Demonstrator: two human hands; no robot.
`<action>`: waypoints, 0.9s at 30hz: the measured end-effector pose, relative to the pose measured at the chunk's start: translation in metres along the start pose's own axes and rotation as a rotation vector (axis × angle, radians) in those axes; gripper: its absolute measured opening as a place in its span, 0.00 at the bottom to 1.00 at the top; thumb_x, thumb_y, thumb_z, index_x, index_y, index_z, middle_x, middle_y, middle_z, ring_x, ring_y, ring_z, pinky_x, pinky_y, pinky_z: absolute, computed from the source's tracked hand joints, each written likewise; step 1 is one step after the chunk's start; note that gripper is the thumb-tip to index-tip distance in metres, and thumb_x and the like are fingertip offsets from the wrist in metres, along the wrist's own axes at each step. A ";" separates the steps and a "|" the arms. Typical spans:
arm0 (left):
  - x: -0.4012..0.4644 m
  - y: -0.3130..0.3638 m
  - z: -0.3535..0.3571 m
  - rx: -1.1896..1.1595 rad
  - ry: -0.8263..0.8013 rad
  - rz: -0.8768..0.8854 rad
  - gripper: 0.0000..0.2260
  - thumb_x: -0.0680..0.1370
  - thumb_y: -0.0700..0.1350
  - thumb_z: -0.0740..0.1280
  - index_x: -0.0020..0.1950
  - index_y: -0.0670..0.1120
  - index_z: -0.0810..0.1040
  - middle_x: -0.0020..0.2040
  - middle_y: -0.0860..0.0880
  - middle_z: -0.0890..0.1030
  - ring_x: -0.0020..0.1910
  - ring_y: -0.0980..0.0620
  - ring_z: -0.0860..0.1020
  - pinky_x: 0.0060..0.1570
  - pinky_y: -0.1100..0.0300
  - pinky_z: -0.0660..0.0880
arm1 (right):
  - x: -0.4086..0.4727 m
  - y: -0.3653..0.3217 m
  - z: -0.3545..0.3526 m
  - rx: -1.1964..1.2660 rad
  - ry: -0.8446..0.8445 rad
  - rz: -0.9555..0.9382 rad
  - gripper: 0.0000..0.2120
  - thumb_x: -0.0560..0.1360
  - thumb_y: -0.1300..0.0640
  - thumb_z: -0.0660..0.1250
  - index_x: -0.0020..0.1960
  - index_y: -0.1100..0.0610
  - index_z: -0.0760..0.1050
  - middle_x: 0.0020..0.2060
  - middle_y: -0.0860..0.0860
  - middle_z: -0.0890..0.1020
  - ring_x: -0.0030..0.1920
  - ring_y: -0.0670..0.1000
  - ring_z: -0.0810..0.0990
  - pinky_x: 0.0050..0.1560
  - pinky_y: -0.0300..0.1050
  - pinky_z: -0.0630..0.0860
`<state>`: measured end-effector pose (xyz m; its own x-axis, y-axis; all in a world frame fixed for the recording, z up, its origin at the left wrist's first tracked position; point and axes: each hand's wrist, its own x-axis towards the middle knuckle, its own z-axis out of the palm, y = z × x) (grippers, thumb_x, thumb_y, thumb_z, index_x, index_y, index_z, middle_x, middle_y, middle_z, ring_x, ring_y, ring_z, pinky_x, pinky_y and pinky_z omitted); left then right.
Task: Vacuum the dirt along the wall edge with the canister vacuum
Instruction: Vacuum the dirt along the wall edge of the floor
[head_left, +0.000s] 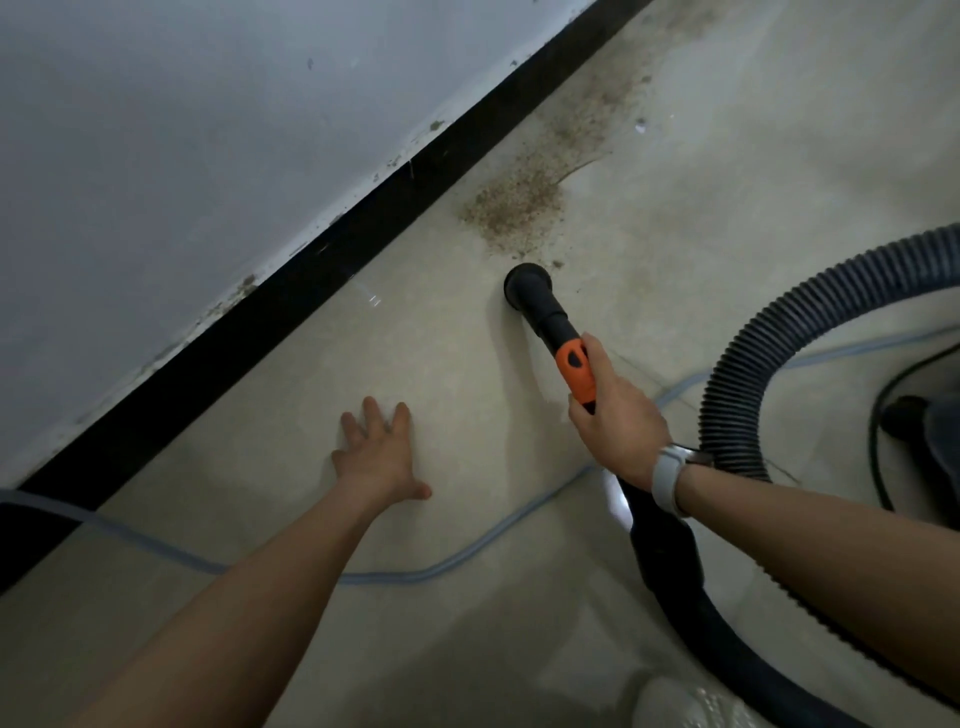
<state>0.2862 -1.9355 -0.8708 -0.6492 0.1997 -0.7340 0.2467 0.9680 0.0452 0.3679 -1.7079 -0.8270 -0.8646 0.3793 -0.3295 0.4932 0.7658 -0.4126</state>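
Note:
A patch of brown dirt (519, 205) lies on the pale floor beside the black skirting (322, 270), trailing away along the wall toward the upper right. My right hand (615, 415) grips the orange-and-black vacuum wand (574, 364). Its round black nozzle (527, 286) sits on the floor just short of the dirt's near edge. The ribbed dark hose (737, 384) loops from behind my wrist out to the right. My left hand (379, 452) rests flat on the floor with fingers spread, left of the wand.
A thin blue cable (467, 556) snakes across the floor under both arms. The dark canister body (924, 421) with a black cord sits at the right edge. The white wall (182, 130) rises above the skirting. A pale shoe (691, 701) shows at the bottom.

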 end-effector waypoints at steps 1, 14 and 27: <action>-0.001 0.003 0.000 -0.001 -0.008 -0.003 0.51 0.71 0.57 0.72 0.77 0.49 0.37 0.76 0.41 0.34 0.75 0.36 0.39 0.71 0.40 0.57 | -0.006 0.005 -0.001 -0.002 0.003 0.009 0.34 0.78 0.54 0.59 0.77 0.48 0.43 0.48 0.58 0.78 0.41 0.59 0.77 0.38 0.51 0.74; -0.008 0.015 0.004 0.032 -0.045 0.033 0.50 0.73 0.55 0.71 0.76 0.46 0.34 0.75 0.39 0.32 0.75 0.36 0.37 0.71 0.40 0.57 | -0.005 0.021 -0.008 0.073 0.080 0.104 0.33 0.79 0.55 0.59 0.77 0.48 0.44 0.50 0.59 0.77 0.43 0.60 0.77 0.42 0.51 0.74; -0.006 0.009 0.010 0.042 0.010 0.059 0.51 0.72 0.56 0.72 0.77 0.48 0.35 0.76 0.40 0.33 0.75 0.37 0.36 0.72 0.39 0.52 | 0.032 -0.001 0.007 0.200 0.072 0.002 0.33 0.78 0.56 0.61 0.76 0.49 0.47 0.41 0.52 0.75 0.38 0.56 0.76 0.40 0.50 0.72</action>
<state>0.2995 -1.9297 -0.8728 -0.6401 0.2578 -0.7238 0.3144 0.9474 0.0594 0.3402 -1.7002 -0.8430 -0.8649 0.4219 -0.2718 0.4975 0.6494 -0.5752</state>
